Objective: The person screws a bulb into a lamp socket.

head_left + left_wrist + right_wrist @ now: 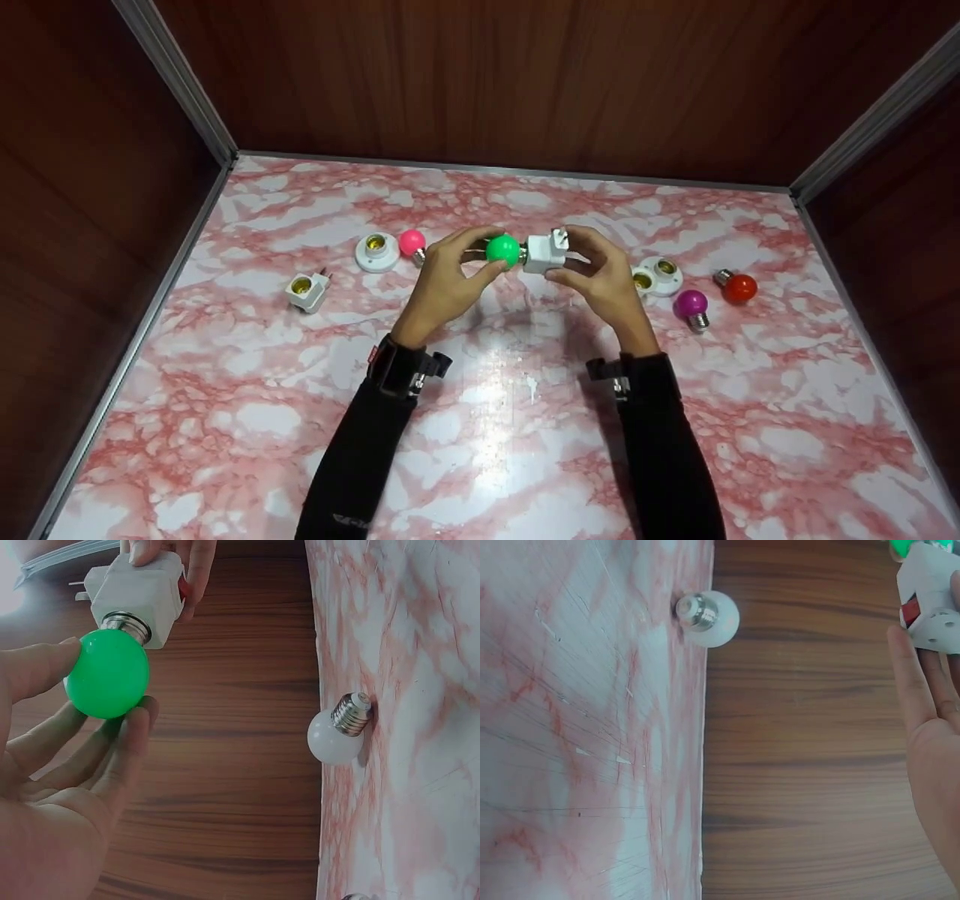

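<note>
One plug-in socket (306,296) rests on the pink-marbled bench (255,420), between 8 and 9 o'clock of the green bulb (502,251); a round lamp holder (377,259) and a pink bulb (412,241) sit at 9. Centre, the left hand (450,281) has its fingers clamped on the green bulb, its metal base meeting a white plug adapter (543,255) at 3 o'clock, which the right hand (604,274) pinches between its fingers. Beyond, toward 3, lie two lamp holders (655,283), a purple bulb (691,304) and a red bulb (740,288).
</note>
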The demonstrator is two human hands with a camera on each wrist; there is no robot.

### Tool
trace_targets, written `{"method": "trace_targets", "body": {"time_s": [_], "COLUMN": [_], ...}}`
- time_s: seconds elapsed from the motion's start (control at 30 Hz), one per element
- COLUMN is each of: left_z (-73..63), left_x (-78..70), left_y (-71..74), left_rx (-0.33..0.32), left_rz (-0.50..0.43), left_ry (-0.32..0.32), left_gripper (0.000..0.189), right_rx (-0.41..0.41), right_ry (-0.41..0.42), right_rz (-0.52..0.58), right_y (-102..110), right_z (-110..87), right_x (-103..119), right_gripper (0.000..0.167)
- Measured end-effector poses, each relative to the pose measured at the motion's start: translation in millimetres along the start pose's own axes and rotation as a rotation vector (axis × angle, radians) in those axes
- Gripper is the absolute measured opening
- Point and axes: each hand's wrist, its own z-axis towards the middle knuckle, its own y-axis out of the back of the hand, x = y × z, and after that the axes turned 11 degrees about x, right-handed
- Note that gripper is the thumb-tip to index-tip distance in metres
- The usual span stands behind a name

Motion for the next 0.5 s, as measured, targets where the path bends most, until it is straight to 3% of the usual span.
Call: {"method": "trace_targets", "body": {"time_s": [0.5], "left_z": [0.7], "left_x": [0.3], "left_y": [-1.8], "left_rx": [-0.029], "left_rz": [0.010], "left_ry": [-0.109], "left_gripper": [0.042], "right_rx": [-0.011], "right_ry": [-0.039], "right_rz": [-0.014], "right_y": [2.0], "right_z": [0.2], "right_x": [-1.0], "right_gripper": [0.052]}}
